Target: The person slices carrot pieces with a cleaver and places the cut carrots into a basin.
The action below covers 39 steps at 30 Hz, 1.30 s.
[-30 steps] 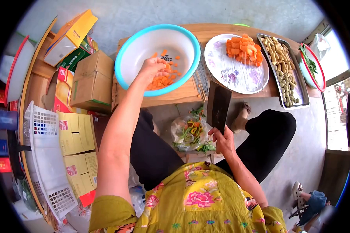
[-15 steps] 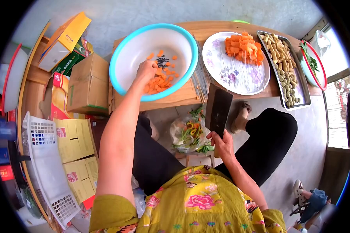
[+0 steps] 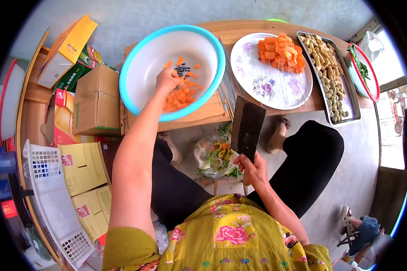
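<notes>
My left hand point(image 3: 168, 80) reaches into a white basin with a blue rim point(image 3: 127, 67), fingers curled together. What those fingers hold, if anything, is hidden. Orange carrot pieces point(image 3: 182, 98) lie in the basin just below and beside the hand, and a few are scattered further up. My right hand point(image 3: 254, 170) grips the handle of a cleaver point(image 3: 247, 127), its broad dark blade pointing up in front of the table edge. To the right, a floral plate point(image 3: 253, 74) carries skewered carrot pieces point(image 3: 281, 53), with thin skewers reaching across it.
A metal tray point(image 3: 355, 112) of skewered food stands right of the plate, beside a red-rimmed bowl of greens point(image 3: 364, 74). Loose skewers point(image 3: 229, 81) lie between basin and plate. Below is a plastic bag of scraps point(image 3: 216, 156). Cardboard boxes point(image 3: 96, 100) stand left. Another person's leg shows lower right.
The view has shifted slightly, so the basin and plate sit a little further left. My left hand stays in the basin; the cleaver remains in my right hand, blade near the same spot.
</notes>
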Tool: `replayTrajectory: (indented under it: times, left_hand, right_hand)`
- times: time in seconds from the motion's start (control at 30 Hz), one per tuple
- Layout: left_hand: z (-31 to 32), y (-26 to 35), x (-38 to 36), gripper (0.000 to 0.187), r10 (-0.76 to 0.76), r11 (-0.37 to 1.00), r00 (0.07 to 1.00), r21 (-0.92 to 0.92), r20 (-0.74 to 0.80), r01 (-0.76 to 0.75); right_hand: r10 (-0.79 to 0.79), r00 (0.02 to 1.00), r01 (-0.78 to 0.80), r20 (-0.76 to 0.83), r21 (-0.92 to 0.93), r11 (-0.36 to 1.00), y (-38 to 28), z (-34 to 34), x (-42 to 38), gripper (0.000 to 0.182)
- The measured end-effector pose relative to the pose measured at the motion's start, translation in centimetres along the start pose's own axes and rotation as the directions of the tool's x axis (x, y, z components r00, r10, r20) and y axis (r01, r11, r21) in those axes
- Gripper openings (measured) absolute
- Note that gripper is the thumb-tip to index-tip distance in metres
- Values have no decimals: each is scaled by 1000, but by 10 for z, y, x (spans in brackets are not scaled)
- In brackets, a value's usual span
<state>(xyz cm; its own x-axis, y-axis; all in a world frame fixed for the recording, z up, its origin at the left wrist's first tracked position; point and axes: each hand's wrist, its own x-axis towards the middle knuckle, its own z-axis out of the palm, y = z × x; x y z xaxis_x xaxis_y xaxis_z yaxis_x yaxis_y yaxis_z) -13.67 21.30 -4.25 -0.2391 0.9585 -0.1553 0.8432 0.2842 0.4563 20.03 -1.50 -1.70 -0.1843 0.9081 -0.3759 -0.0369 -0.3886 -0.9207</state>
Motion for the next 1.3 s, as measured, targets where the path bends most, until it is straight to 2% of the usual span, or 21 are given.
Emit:
replayTrajectory:
  times: [0.03,0.07,0.13,0.17,0.2,0.27,0.3,0.37,0.47,0.6,0.67,0.83,0.9,0.93,1.0,1.03,1.1,1.23,1.3]
  left_hand:
    - [-6,6,-4,14,-66,939,996,-334,56,81]
    - [-14,11,-8,15,-108,764,985,-623,132,167]
    - [-44,44,-41,17,8,614,982,-776,189,145]
    - [-53,58,-59,17,55,560,978,-818,199,135]
    - [-58,72,-84,17,60,563,977,-815,205,137]
    - [-57,92,-139,13,318,361,925,-929,209,85]
    - [-50,96,-162,13,318,362,923,-927,218,95]
    - [-33,102,-201,12,363,334,867,-917,341,220]
    - [-7,109,-237,12,323,345,869,-902,375,261]
    - [17,114,-259,13,304,351,863,-889,404,293]
    - [27,116,-265,12,305,382,873,-889,380,253]
    - [41,109,-266,15,340,346,857,-899,386,268]
    - [40,112,-268,20,406,152,824,-918,395,365]
    - [39,113,-268,20,410,152,821,-917,397,368]
    - [38,114,-269,24,492,178,808,-946,324,271]
    - [42,113,-269,24,494,179,805,-945,328,275]
    - [52,112,-269,23,508,235,842,-970,181,67]
    - [55,113,-270,21,484,273,858,-961,171,38]
    - [56,112,-269,15,463,328,880,-943,105,-60]
  right_hand:
    - [-9,1000,11,-28,39,999,-3,1,-1,12]
    - [-12,999,13,-30,41,999,-6,0,-2,12]
    - [21,1000,-21,14,1,1000,-13,-4,-2,12]
    - [-39,999,39,-7,-33,999,-11,-5,0,12]
    - [-37,999,37,-14,-29,999,-16,-6,0,12]
    - [-50,998,52,-25,74,996,-30,-4,0,9]
    - [-62,997,67,-51,92,993,-33,-3,0,9]
    - [-88,994,97,-68,143,985,-34,-4,2,15]
    - [-128,989,142,-80,211,967,-39,-8,-3,20]
    - [-151,986,166,-75,279,946,-32,-10,-4,22]
    - [-136,989,150,-63,330,932,-25,-11,-3,23]
    - [-117,993,115,-16,366,924,-23,-10,-4,19]
    - [-127,991,129,-32,414,901,-22,-9,-1,19]
    - [-126,991,130,-38,413,901,-23,-10,0,19]
    - [-134,990,133,-29,459,879,-24,-12,1,19]
    - [-132,991,133,-34,459,879,-23,-12,2,19]
    - [-102,993,116,-56,473,874,-19,-12,4,20]
    - [-102,992,123,-71,442,889,-18,-12,4,20]
    - [-110,988,147,-108,442,885,-23,-10,2,21]
